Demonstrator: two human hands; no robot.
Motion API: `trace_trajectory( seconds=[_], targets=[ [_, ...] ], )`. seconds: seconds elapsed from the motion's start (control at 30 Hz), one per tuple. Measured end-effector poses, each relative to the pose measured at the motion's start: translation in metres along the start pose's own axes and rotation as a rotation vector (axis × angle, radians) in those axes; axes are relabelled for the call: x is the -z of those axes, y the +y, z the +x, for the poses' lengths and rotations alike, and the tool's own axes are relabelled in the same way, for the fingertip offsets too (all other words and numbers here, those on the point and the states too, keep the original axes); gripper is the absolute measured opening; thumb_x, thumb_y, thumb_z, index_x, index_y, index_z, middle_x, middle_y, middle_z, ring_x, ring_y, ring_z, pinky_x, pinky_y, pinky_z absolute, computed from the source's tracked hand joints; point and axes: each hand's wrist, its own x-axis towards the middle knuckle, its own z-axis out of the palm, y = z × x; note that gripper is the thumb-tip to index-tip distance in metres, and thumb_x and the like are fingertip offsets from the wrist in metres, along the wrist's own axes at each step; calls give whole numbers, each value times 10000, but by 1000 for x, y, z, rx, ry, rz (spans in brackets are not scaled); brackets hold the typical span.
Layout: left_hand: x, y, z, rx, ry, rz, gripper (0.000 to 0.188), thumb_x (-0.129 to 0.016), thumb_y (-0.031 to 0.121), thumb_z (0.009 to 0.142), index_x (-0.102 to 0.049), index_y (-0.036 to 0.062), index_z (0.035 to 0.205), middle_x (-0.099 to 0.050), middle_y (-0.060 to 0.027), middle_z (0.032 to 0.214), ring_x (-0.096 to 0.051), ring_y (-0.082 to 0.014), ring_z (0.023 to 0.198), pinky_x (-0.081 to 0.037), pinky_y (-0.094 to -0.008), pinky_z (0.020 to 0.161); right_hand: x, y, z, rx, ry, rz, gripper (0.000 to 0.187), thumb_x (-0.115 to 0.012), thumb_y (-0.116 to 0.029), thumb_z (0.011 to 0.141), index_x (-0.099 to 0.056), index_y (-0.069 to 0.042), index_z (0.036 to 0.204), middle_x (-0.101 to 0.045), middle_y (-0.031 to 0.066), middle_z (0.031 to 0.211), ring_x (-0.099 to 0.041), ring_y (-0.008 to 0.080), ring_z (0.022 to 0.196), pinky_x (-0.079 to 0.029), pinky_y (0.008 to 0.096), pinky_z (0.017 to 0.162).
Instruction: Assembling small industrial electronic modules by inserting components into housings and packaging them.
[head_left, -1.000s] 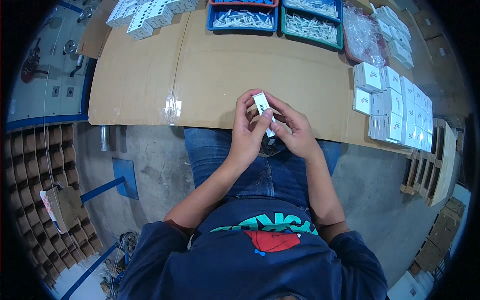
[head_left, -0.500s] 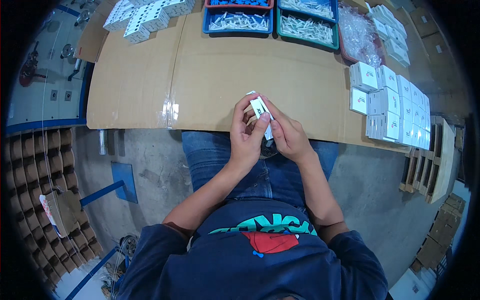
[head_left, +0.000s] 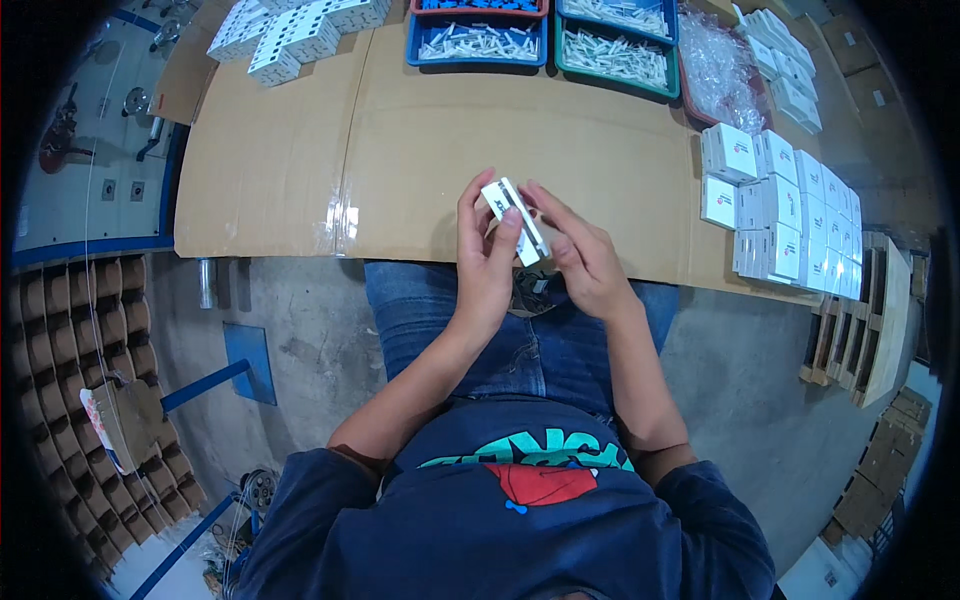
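Over the table's near edge, my left hand (head_left: 485,270) grips a small white box (head_left: 511,220) between its thumb and fingers. The box is tilted, with dark print on its face and a dark lengthwise strip along one side; whether that strip is a gap or a marking cannot be made out. Close on the other side, my right hand (head_left: 592,270) is open, its fingers and thumb apart. Its fingertips are near the box's right side, and I cannot tell whether they touch it.
Brown cardboard covers the table (head_left: 420,150). At the back stand a blue tray (head_left: 480,66) and a green tray (head_left: 615,85) of small white pieces, beside clear plastic wrappings (head_left: 715,70). White boxes (head_left: 785,215) are stacked right; patterned white boxes (head_left: 300,40) sit back left.
My right hand has come away from the box and its fingers have spread. In my left hand the box has turned slightly, so more of its side strip shows.
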Motion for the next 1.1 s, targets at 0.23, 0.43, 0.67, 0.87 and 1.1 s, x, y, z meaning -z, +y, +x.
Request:
trace_trajectory(
  seconds=[0.23, 0.43, 0.67, 0.87, 1.1],
  targets=[
    [8, 10, 5, 451, -80, -304, 570, -399, 549, 1095, -446, 104, 1447, -619, -80, 1249, -671, -178, 1049, -570, -339, 840, 3, 7, -1, 18, 0, -75, 866, -854, -404, 805, -508, -45, 1513, -494, 198, 1562, -481, 353, 1443, -362, 436, 1196],
    [16, 6, 0, 568, -270, -492, 623, -422, 547, 1090, -395, 105, 1528, -599, -99, 1307, -644, -203, 1140, -573, -367, 914, 2, 7, -1, -81, 45, -65, 764, -833, -393, 839, -569, -23, 1453, -538, 205, 1513, -515, 353, 1412, -392, 435, 1172],
    [9, 0, 3, 338, -158, -147, 538, -465, 453, 1107, -418, 100, 1510, -646, -86, 1234, -650, -145, 1101, -555, -307, 873, 4, 11, -1, 14, 59, -13, 733, -835, -322, 849, -561, -34, 1464, -538, 209, 1508, -526, 352, 1399, -428, 424, 1146],
    [7, 5, 2, 464, -160, -145, 722, -350, 653, 1068, -448, 66, 1477, -609, -110, 1322, -620, -223, 1219, -511, -384, 1033, -3, 1, 0, 15, 56, -35, 793, -841, -382, 832, -544, -54, 1489, -419, 188, 1614, -432, 358, 1475, -385, 452, 1180],
    [-9, 21, -7, 575, -165, -234, 719, -318, 652, 1075, -423, 83, 1501, -573, -106, 1379, -575, -216, 1291, -482, -374, 1070, -5, 9, 2, 204, 28, -179, 781, -837, -381, 826, -552, -70, 1483, -460, 198, 1571, -486, 383, 1423, -420, 457, 1150]
  ],
)
